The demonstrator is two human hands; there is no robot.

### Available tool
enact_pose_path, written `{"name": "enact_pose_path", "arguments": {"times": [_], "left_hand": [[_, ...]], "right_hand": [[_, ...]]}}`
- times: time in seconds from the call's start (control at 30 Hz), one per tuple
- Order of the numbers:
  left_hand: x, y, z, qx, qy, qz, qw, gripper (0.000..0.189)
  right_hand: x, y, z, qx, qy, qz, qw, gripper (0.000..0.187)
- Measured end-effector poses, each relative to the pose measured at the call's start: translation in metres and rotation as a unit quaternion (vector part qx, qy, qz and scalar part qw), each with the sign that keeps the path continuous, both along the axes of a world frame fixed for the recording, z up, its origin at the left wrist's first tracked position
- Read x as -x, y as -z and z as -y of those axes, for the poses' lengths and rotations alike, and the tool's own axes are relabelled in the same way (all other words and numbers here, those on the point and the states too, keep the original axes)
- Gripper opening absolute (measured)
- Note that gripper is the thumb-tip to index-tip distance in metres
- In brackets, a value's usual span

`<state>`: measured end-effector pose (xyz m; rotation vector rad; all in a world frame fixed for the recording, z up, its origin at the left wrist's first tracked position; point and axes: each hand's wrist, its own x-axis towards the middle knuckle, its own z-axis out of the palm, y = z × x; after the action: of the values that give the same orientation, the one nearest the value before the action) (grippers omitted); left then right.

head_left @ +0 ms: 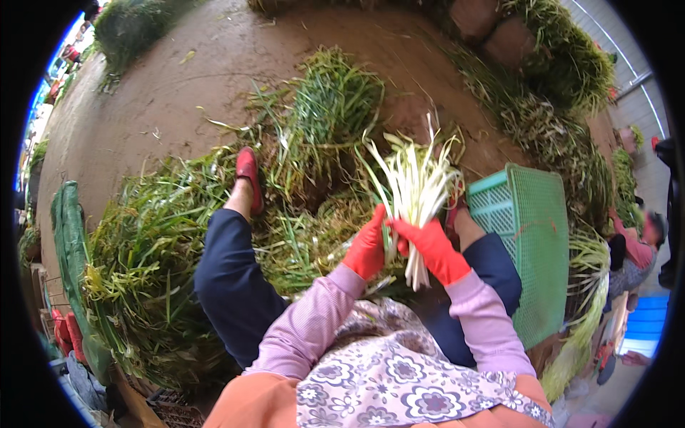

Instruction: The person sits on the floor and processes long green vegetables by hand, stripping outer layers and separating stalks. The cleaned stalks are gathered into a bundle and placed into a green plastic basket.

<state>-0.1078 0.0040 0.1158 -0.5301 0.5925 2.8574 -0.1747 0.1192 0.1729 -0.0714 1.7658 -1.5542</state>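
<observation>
Before my lap, my right hand [431,247], in a red rubber glove, grips a bundle of pale, trimmed leafy stalks [418,187], their yellow-white ends fanned away from me. My left hand [369,243], gloved alike, is close beside it, its thumb up against a green and white stalk at the bundle's left edge. Its fingers are partly hidden, so its hold is unclear. Between my feet lies a heap of green leafy stalks and scraps [305,246], with a taller green pile [337,101] beyond it.
A green plastic crate [540,257] rests on its side by my right leg. A large heap of greens [155,273] lies at my left, near a rolled green mesh sack [69,235]. More piles [567,59] line the back right. Another person [637,246] sits at the far right.
</observation>
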Motion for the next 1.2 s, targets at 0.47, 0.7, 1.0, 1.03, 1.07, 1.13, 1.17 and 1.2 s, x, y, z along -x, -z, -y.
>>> {"name": "enact_pose_path", "arguments": {"times": [0.47,0.7,1.0,1.03,1.07,1.13,1.17,1.2], "left_hand": [[0.039,-0.066,-0.003,0.623,0.109,-0.071,0.771,0.029],[-0.034,-0.088,0.022,0.794,0.103,-0.095,0.591,0.022],[-0.155,-0.05,0.102,0.86,0.355,0.055,0.362,0.054],[-0.142,-0.055,0.099,0.893,0.197,-0.003,0.404,0.058],[-0.122,-0.062,0.09,0.911,0.064,-0.056,0.404,0.061],[-0.078,-0.085,0.067,0.898,-0.102,-0.18,0.388,0.064],[-0.061,-0.098,0.056,0.887,-0.13,-0.23,0.379,0.065],[-0.051,-0.109,0.041,0.873,-0.119,-0.272,0.387,0.062]], "right_hand": [[0.055,-0.064,-0.045,0.117,0.257,-0.08,0.956,0.023],[0.083,-0.049,-0.075,0.28,0.288,-0.1,0.91,0.022],[0.125,-0.077,-0.114,0.303,0.317,-0.142,0.887,0.026],[0.114,-0.076,-0.107,0.283,0.318,-0.131,0.895,0.027],[0.101,-0.075,-0.099,0.308,0.302,-0.13,0.893,0.027],[0.078,-0.079,-0.082,0.385,0.254,-0.073,0.884,0.026],[0.068,-0.083,-0.075,0.448,0.199,-0.028,0.871,0.026],[0.059,-0.086,-0.07,0.457,0.194,-0.019,0.868,0.024]]}}
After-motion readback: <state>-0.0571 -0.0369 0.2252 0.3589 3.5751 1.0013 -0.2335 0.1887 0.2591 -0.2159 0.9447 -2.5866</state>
